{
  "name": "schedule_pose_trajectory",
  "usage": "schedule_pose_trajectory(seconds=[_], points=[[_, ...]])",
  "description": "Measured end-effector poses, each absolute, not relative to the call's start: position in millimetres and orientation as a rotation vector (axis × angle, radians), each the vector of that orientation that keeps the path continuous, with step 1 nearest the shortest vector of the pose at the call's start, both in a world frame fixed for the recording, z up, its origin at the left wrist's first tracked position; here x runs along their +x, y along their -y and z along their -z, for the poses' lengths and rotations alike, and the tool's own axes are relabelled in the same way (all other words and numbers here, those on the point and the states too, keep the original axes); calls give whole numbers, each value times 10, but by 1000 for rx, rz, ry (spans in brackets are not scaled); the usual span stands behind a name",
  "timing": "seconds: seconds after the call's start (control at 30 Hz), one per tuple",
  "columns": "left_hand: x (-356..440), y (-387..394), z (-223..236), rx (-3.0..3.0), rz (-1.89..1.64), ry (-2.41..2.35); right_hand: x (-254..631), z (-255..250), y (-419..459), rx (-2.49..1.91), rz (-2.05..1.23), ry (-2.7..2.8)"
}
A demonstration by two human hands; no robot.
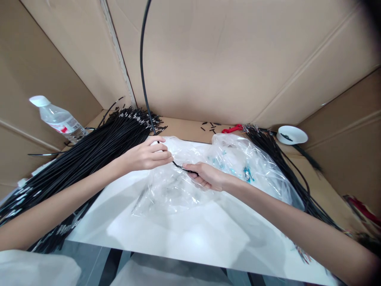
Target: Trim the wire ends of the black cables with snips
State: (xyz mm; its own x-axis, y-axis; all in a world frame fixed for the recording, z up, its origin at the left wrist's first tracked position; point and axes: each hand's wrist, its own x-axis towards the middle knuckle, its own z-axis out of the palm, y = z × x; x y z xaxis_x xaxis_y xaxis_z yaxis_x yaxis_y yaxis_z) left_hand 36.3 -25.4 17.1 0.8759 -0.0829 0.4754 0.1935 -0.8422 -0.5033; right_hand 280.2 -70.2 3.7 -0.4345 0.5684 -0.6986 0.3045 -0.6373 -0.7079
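A single black cable (pixel 143 67) arcs down from the top of the head view into my left hand (pixel 150 155), whose fingers are wrapped round it. Below that hand its thin dark end runs on to my right hand (pixel 206 175), which pinches it between thumb and fingers. What lies inside the right palm is hidden. Both hands are above a crumpled clear plastic bag (pixel 175 192) on the white table surface (pixel 184 238). Beside my left forearm lies a thick bundle of black cables (pixel 98 159) with pale marks near their ends.
A water bottle (pixel 62 121) leans at the left. On the right are another plastic bag (pixel 253 167) with blue bits, a second cable bundle (pixel 285 178) and a white bowl (pixel 292 135) holding small dark pieces. A red tool (pixel 232 129) lies before the cardboard wall (pixel 220 63).
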Motion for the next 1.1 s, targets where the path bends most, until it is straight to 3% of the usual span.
schedule_pose_trajectory(seconds=[1.1], points=[[363,289,-329,-2405,530,-56,2713,-15,570,-1494,-2197,1270]])
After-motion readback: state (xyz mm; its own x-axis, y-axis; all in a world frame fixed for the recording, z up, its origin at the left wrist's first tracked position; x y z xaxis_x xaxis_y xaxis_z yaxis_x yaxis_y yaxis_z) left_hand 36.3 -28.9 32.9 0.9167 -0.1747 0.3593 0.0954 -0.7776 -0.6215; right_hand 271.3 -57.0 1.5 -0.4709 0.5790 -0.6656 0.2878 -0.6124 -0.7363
